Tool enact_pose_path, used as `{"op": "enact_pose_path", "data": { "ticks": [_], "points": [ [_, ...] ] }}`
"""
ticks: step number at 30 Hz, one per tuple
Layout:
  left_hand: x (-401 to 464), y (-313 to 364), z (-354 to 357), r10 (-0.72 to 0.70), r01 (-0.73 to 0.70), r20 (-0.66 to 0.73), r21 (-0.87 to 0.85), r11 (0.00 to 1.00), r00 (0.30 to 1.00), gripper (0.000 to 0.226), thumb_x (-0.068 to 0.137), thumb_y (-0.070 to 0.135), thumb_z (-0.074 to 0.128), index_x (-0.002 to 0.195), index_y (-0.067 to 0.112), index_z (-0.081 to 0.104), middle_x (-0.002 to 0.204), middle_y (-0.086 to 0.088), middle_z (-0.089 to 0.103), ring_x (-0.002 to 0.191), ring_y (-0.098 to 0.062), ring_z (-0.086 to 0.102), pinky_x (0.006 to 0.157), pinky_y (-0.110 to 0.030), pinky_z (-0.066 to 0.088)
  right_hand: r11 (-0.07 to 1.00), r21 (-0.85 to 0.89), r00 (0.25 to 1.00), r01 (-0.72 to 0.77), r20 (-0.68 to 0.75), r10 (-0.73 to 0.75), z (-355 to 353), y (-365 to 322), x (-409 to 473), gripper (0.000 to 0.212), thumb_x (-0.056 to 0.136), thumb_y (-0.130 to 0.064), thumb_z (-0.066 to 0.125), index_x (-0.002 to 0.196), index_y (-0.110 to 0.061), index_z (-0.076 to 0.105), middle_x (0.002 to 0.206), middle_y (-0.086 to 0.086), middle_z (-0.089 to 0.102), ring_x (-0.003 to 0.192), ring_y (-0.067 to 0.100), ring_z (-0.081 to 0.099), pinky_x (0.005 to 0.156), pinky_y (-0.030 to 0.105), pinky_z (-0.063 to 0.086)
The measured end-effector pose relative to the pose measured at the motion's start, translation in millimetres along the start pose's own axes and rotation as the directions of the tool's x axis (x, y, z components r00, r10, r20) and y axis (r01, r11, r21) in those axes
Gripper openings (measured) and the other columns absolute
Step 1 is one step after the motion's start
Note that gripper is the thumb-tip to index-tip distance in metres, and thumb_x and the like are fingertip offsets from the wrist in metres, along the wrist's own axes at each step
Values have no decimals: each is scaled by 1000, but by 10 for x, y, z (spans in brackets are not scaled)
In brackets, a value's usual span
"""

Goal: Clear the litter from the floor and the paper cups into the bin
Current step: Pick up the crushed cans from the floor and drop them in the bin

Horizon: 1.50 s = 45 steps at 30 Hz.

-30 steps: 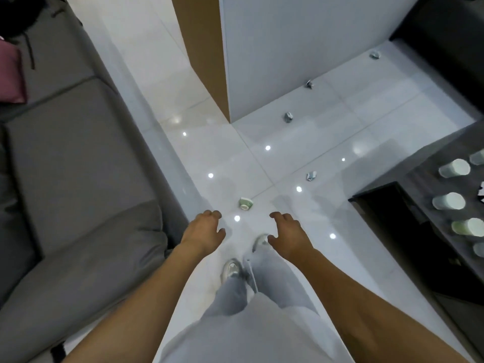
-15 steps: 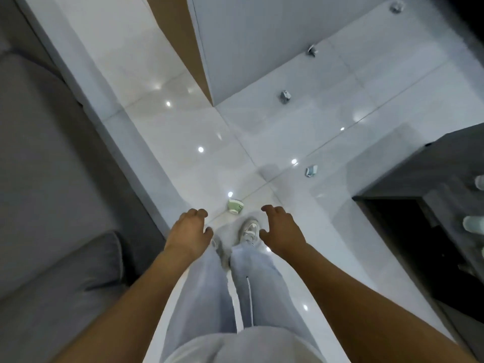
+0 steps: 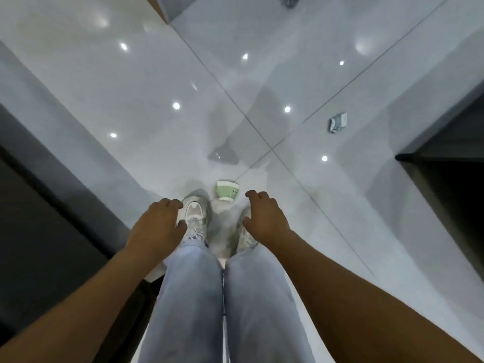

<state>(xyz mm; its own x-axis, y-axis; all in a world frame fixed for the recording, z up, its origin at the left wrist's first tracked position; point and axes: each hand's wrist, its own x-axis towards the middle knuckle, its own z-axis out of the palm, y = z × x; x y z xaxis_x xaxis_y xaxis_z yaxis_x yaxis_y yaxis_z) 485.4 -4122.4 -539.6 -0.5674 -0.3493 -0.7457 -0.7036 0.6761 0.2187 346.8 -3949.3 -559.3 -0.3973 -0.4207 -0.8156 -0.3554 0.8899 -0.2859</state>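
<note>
Closer now, green paper cup (image 3: 227, 190) lies just beyond the shoes, left hand (image 3: 159, 223) and right hand (image 3: 263, 217) loosely curled, empty

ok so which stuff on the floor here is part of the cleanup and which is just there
Part of the job:
- green paper cup on its side by the shoes
- crumpled wrapper further right
- small grey scrap at the top edge, too blurred to name

Just there:
- dark cabinet on the right
- dark furniture on the left

Both hands hold nothing.

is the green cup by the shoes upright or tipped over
Tipped over. The green cup lies on its side on the floor, its side wall facing up, just ahead of the shoes.
</note>
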Motion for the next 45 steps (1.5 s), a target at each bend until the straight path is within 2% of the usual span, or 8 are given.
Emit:
{"op": "enact_pose_path", "data": {
  "ticks": [5, 13, 19, 25, 30, 35, 40, 45],
  "points": [
    [750, -227, 616, 65, -66, 7, 12, 998, 998, 39, 92, 28, 53, 129, 15, 50, 129, -5, 53, 115, -24, 49, 87, -36, 43, 1000, -5, 999, -13, -33, 13, 725, 235, 938, 54, 89, -17, 55, 139, -13, 35, 129, 11, 45, 112, 29, 47, 86, 38, 46],
    [1561, -320, 1252, 160, -160, 25, -13, 987, 987, 37, 92, 25, 52, 128, 17, 50, 128, -2, 52, 114, -18, 46, 88, -29, 40, 999, -34, 994, -5, -106, 1, 1496, 416, 1961, 80, 80, -21, 68, 146, -13, 23, 145, 9, 31, 125, 28, 38, 94, 40, 43],
    [1691, -273, 1263, 166, -167, 63, 10, 986, 984, 40, 94, 24, 49, 133, 19, 45, 133, 0, 48, 119, -17, 44, 92, -28, 40, 998, -58, 989, 32, -146, -40, 1592, 380, 2052, 60, 80, -18, 67, 133, -11, 39, 131, 9, 41, 116, 25, 41, 89, 34, 42],
    [1380, 34, 859, 221, -221, 3, 27, 975, 975, 52, 92, 25, 56, 140, 20, 38, 140, 2, 46, 125, -14, 43, 97, -22, 37, 996, 4, 980, 87, -181, -85, 1141, 167, 1537, 61, 80, -23, 69, 133, -14, 39, 128, 6, 46, 113, 24, 45, 91, 34, 46],
    [933, 441, 184, 365, -369, 59, 111, 923, 929, 75, 87, 19, 59, 150, 12, 19, 155, -5, 22, 143, -18, 19, 114, -24, 22, 991, 76, 963, 110, -256, -88, 382, -149, 821, 61, 82, -29, 68, 134, -16, 39, 129, 4, 46, 116, 23, 44, 95, 35, 44],
    [452, 876, -613, 452, -453, 46, 155, 878, 891, 76, 83, 9, 61, 149, 7, 22, 153, -8, 27, 142, -19, 22, 116, -24, 21, 985, 111, 943, 133, -321, -91, -451, -462, 14, 62, 82, -27, 67, 136, -17, 39, 131, 2, 45, 117, 19, 42, 95, 30, 42],
    [34, 1277, -1330, 494, -487, 43, 257, 835, 869, 66, 88, 19, 55, 147, 13, 26, 145, -1, 39, 134, -16, 34, 109, -24, 30, 978, 182, 935, 98, -354, -27, -1161, -686, -647, 57, 82, -27, 66, 134, -18, 43, 128, 0, 48, 116, 18, 43, 91, 28, 43],
    [-158, 1613, -1886, 479, -472, 74, 354, 808, 875, 70, 79, 17, 64, 140, 10, 31, 131, -6, 44, 122, -23, 41, 95, -31, 42, 980, 199, 952, -7, -297, 68, -1667, -647, -1076, 75, 75, -20, 70, 139, -15, 33, 135, 4, 40, 121, 24, 39, 88, 32, 43]
  ]
}}
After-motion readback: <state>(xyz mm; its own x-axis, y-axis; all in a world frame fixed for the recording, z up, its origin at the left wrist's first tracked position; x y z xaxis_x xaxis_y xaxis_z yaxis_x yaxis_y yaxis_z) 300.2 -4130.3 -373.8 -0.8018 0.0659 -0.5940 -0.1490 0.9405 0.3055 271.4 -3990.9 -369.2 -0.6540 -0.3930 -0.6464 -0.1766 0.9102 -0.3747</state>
